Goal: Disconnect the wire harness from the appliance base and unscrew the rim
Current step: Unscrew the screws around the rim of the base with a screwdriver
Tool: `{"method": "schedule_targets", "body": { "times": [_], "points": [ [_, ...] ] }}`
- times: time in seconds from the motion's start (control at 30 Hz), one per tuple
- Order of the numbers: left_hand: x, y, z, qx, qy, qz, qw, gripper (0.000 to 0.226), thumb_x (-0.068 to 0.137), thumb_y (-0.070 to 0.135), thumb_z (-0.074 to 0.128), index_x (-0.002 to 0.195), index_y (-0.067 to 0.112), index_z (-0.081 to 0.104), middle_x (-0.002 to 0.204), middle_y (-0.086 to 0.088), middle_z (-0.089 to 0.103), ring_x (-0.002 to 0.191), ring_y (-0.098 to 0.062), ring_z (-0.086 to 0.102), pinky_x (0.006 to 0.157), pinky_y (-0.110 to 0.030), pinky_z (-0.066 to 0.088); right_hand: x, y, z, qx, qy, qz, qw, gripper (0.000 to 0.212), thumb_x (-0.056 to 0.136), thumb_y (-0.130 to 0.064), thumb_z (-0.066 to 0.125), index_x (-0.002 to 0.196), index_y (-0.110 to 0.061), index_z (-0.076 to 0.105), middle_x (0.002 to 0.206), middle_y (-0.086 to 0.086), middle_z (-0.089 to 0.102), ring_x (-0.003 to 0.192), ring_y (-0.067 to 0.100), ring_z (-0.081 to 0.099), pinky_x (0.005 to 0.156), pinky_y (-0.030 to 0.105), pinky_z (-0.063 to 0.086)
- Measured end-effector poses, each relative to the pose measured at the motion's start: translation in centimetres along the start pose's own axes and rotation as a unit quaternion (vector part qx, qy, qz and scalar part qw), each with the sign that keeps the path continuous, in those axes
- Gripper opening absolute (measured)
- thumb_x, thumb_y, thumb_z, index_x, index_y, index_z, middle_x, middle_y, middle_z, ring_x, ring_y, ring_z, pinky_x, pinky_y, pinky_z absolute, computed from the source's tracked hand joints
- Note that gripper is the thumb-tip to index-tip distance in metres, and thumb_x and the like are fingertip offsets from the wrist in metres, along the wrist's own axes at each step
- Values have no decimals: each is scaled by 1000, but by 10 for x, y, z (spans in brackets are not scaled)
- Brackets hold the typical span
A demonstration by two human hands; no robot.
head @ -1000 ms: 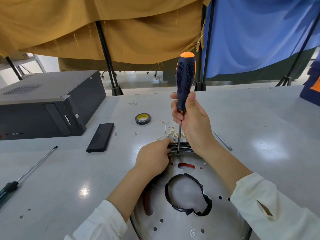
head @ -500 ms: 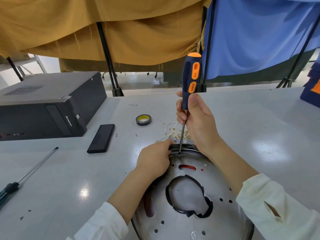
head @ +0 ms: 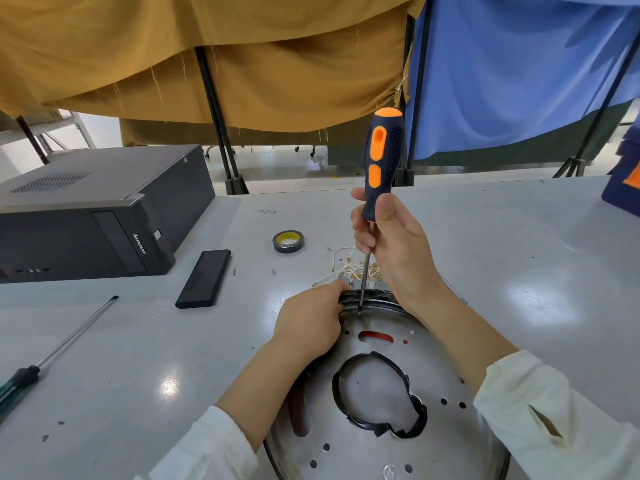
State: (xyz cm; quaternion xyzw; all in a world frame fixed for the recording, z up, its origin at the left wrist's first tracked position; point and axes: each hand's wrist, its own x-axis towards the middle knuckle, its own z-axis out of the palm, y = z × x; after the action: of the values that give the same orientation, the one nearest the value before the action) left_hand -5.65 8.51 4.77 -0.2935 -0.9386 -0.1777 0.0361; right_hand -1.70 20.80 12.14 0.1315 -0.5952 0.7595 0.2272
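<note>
A round metal appliance base (head: 374, 441) lies on the grey table close to me, with a large black-edged hole in its middle. My right hand (head: 398, 251) grips the lower handle of a black-and-orange screwdriver (head: 382, 157), held upright. Its tip sits at the far rim (head: 381, 301) of the base. My left hand (head: 311, 320) curls over the rim just left of the tip and holds it. A tangle of white wires with brass terminals (head: 349, 266) lies on the table just beyond the rim.
A black computer case (head: 93, 216) stands at the left, with a black phone-like slab (head: 204, 278) beside it. A roll of black tape (head: 288, 241) lies farther back. A second screwdriver (head: 52, 355) rests at the left edge. Loose screws (head: 273, 271) sit near the slab.
The screwdriver handle has turned in my right hand, its orange inlays now facing me. My left hand stays on the rim.
</note>
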Motion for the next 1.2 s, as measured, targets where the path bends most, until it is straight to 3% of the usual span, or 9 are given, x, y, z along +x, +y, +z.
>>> {"method": "schedule_targets", "body": {
  "times": [0.2,0.43,0.57,0.63,0.73,0.8,0.9,1.03,1.2],
  "points": [
    [0,0,0,2,3,3,1000,27,94,17,43,118,28,49,108,3,64,97,-22,57,69,-28,37,0,0,3,-31,33,14,999,37,80,-42,56,103,-22,34,65,-6,42,49,5,34,50,15,36],
    [-1,0,0,3,7,5,1000,27,93,16,42,117,29,48,107,4,64,97,-22,57,69,-28,37,1,1,0,3,9,3,1000,30,99,-38,32,103,-15,51,73,0,51,55,10,38,57,26,35],
    [-1,1,0,4,7,6,1000,27,94,16,42,117,29,48,107,4,64,97,-22,57,69,-28,37,1,1,1,11,20,24,999,45,87,-59,50,107,-20,42,64,-10,44,52,6,31,53,20,31],
    [-1,1,0,5,6,7,1000,27,93,16,41,117,29,48,107,4,64,97,-22,57,69,-29,39,1,2,0,-32,45,20,998,38,84,-45,59,104,-24,35,62,-13,43,52,5,35,53,19,36],
    [-1,0,0,5,8,6,1000,27,94,16,42,117,28,48,107,5,64,97,-21,57,69,-28,38,1,4,-3,-38,36,6,999,15,96,-22,50,101,-20,35,68,-4,42,54,7,37,54,21,37],
    [-1,0,0,4,9,7,1000,27,94,17,42,117,29,48,108,5,64,97,-21,57,68,-27,36,1,3,-4,-46,21,0,999,7,100,-22,40,105,-17,42,71,-1,46,57,10,39,57,23,38],
    [-1,0,0,5,8,7,1000,26,94,17,42,116,28,49,108,4,64,97,-21,57,68,-28,35,-1,2,-4,-50,2,-5,999,25,103,-26,30,113,-17,51,73,1,47,58,11,36,58,25,35],
    [-1,0,0,7,5,7,1000,26,94,16,41,116,28,48,108,4,64,97,-22,57,68,-29,37,0,3,0,-21,10,24,999,23,94,-35,44,112,-22,41,66,-5,41,55,6,33,54,20,33],
    [-1,1,-1,5,6,4,1000,29,94,17,41,120,29,48,111,5,64,101,-22,57,69,-28,35,1,8,1,-70,39,13,997,22,96,-21,51,101,-25,30,66,-8,43,53,2,39,55,13,40]
  ]
}}
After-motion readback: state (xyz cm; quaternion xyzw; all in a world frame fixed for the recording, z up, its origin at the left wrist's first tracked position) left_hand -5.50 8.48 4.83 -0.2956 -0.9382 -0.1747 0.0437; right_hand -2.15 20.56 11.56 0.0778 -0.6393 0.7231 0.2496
